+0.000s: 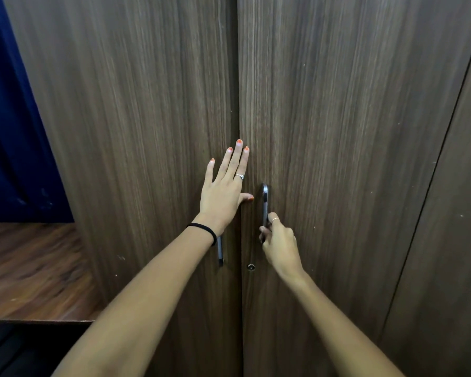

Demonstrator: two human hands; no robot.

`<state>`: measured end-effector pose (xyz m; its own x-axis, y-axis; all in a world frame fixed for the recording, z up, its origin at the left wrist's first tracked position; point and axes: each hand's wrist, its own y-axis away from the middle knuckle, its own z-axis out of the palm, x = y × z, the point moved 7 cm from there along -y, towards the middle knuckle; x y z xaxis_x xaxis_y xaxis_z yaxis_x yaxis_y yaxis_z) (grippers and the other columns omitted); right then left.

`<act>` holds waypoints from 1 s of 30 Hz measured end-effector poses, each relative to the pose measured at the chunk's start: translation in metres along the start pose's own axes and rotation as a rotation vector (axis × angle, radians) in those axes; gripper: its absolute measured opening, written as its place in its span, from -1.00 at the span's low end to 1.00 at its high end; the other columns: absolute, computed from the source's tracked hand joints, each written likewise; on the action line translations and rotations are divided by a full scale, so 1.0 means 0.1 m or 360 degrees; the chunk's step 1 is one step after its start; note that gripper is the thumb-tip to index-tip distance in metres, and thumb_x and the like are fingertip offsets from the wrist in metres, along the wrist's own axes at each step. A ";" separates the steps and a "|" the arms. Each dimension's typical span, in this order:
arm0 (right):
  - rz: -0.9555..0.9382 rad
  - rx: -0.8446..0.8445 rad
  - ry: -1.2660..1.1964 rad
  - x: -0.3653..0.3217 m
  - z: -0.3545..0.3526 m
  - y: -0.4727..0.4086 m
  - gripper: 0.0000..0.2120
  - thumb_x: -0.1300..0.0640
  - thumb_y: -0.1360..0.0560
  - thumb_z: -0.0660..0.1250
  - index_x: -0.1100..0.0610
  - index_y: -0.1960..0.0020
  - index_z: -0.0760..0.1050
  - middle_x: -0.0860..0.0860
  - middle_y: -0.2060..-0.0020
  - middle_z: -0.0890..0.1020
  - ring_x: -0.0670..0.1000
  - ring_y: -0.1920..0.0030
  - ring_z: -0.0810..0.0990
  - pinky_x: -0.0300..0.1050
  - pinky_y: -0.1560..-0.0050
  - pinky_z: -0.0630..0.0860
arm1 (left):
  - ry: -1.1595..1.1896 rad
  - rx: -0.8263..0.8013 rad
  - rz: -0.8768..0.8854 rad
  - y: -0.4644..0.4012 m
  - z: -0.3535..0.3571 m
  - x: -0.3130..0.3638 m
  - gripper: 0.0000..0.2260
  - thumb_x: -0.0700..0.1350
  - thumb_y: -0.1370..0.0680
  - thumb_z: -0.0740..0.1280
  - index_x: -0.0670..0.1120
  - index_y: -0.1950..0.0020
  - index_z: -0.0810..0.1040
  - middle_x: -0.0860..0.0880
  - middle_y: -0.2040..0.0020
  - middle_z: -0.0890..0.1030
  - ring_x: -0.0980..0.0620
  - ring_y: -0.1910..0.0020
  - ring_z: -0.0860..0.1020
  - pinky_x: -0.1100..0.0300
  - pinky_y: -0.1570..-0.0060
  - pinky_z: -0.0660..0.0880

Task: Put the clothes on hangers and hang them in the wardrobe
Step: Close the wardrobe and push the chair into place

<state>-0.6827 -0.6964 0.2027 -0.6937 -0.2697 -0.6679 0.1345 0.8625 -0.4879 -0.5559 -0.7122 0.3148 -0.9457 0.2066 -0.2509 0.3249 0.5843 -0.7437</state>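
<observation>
— Nearest first: where the hands?

— Both reaching in from the bottom edge toward the wardrobe (337,104). Right hand (279,240) wrapped around the lower end of the right door's handle (264,202), fingers curled behind the bar. Left hand (225,191) spread flat, fingers straight, palm pressed on the left door (133,131) right at the centre seam, thumb reaching across toward the right door (351,159). Black hair tie on that wrist.

— And the other handle?

— Left door's handle (220,253) mostly hidden behind the left wrist, only its lower end showing. Small round keyhole (251,266) just below, on the right door beside the seam.

— Doors ajar or closed?

— Closed by the look of it, seam dark and narrow top to bottom. Hard to say whether latched.

— Clothes? Hangers?

— None in view. Nothing carried in either hand but the handle. Wooden table (33,268) at the left, only its bare surface showing; dark blue curtain (8,118) beyond it.

— So which step?

— Probably opening the wardrobe, ahead of any hanging. Could equally be shutting it; no telling from one look.

— Next move, then?

— If opening: pull on the gripped handle while bracing the left door still with the flat palm, then swing the right door wide. Worth minding the thumb over the seam, in the path of the door's edge.
</observation>
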 end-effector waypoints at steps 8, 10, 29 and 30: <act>0.0017 -0.0018 0.0058 -0.02 -0.04 0.00 -0.75 0.31 -0.55 0.19 0.09 -0.18 0.38 -0.04 0.15 0.62 0.02 0.04 0.63 -0.02 0.07 0.54 | 0.0359 0.0110 -0.0133 0.28 0.01 -0.07 -0.19 0.11 -0.50 0.36 -0.08 -0.58 -0.03 -0.06 -0.58 0.04 -0.05 -0.52 0.18 -0.01 -0.43 0.27; 0.0015 0.0001 0.0056 -0.02 -0.03 0.00 -0.74 0.29 -0.56 0.22 0.10 -0.23 0.38 -0.01 0.11 0.65 0.02 0.03 0.64 0.00 0.05 0.58 | 0.0633 0.0088 -0.0499 0.57 0.16 -0.17 -0.30 0.07 -0.52 0.37 -0.11 -0.54 0.12 -0.10 -0.49 0.22 -0.08 -0.40 0.32 -0.01 -0.31 0.37; 0.0023 0.0056 0.0099 0.01 -0.09 0.16 -0.80 0.23 -0.58 0.22 0.06 -0.18 0.38 -0.01 0.20 0.65 0.06 0.13 0.65 0.04 0.14 0.60 | 0.1793 -0.0170 -0.1367 1.16 0.75 -0.11 -0.71 -0.01 -0.67 0.09 -0.12 0.15 0.40 -0.02 0.35 0.44 0.10 0.41 0.42 0.37 0.47 0.34; 0.0030 0.0060 0.0114 0.00 -0.11 0.17 -0.81 0.22 -0.59 0.22 0.06 -0.18 0.39 -0.01 0.21 0.65 0.06 0.14 0.64 0.03 0.14 0.60 | 0.1779 -0.0163 -0.1373 1.18 0.73 -0.12 -0.71 0.00 -0.67 0.08 -0.13 0.14 0.41 -0.02 0.35 0.45 0.10 0.40 0.43 0.31 0.43 0.35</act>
<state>-0.6880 -0.6775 0.2007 -0.7396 -0.2210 -0.6358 0.1736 0.8500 -0.4974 -0.5071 -0.7025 0.1849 -0.3563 0.2358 0.9041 -0.2988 0.8881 -0.3493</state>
